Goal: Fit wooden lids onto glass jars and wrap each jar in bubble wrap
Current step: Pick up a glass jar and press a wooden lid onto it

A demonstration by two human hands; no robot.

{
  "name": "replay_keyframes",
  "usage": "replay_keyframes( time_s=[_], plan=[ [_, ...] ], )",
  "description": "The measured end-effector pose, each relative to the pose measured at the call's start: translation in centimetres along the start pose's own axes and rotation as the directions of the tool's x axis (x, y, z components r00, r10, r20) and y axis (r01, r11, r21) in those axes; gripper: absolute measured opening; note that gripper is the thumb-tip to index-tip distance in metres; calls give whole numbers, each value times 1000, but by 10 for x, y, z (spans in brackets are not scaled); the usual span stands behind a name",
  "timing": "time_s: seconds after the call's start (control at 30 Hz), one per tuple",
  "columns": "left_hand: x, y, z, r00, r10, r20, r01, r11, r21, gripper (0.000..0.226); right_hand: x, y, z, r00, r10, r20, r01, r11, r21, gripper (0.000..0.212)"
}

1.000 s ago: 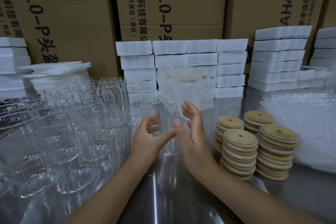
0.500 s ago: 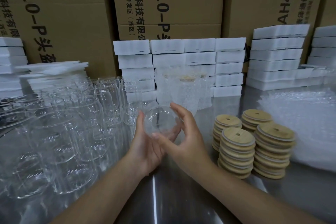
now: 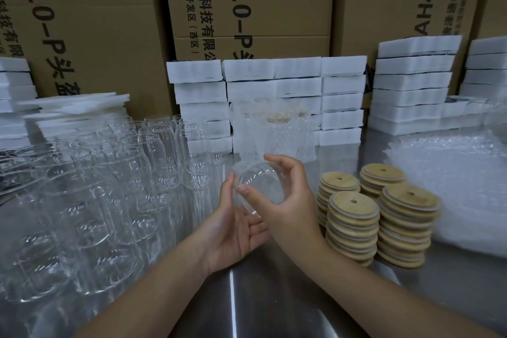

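Head view: a clear round glass jar point(image 3: 259, 186) is held tilted above the steel bench point(image 3: 274, 299), mouth towards the camera. The left hand point(image 3: 233, 230) cradles it from below. The right hand point(image 3: 290, 200) has its fingers point(image 3: 285, 162) curled round the rim, grasping it. Stacks of round wooden lids point(image 3: 354, 225) stand just right. Bubble wrap sheets point(image 3: 452, 186) lie beyond them, and empty glass jars point(image 3: 109, 186) crowd the left.

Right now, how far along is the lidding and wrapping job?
Done: a few wrapped jars, lids showing through the wrap, stand at the back. In hand: the left hand and right hand hold one glass jar, with no lid on it yet. Left: many bare jars on the left, stacks of wooden lids and bubble wrap on the right.
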State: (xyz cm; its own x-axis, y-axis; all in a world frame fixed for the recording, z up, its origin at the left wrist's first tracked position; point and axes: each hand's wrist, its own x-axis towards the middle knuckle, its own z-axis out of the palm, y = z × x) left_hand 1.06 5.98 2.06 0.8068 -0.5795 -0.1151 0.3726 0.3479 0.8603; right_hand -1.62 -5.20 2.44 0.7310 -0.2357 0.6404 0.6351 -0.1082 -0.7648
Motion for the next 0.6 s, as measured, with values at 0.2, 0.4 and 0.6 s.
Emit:
replay_keyframes(
  time_s=[0.2, 0.4, 0.6],
  plan=[
    [-1, 1, 2, 999, 39, -17, -39, 999, -5, 94, 2, -1, 0, 999, 7, -32, -5, 999, 34, 60],
    [0, 0, 2, 999, 34, -39, -33, 999, 10, 89, 2, -4, -3, 999, 1, -33, 2, 998, 64, 49],
    [0, -1, 2, 998, 39, -53, -39, 999, 15, 89, 4, -6, -2, 997, -21, -69, 26, 998, 64, 33]
  ],
)
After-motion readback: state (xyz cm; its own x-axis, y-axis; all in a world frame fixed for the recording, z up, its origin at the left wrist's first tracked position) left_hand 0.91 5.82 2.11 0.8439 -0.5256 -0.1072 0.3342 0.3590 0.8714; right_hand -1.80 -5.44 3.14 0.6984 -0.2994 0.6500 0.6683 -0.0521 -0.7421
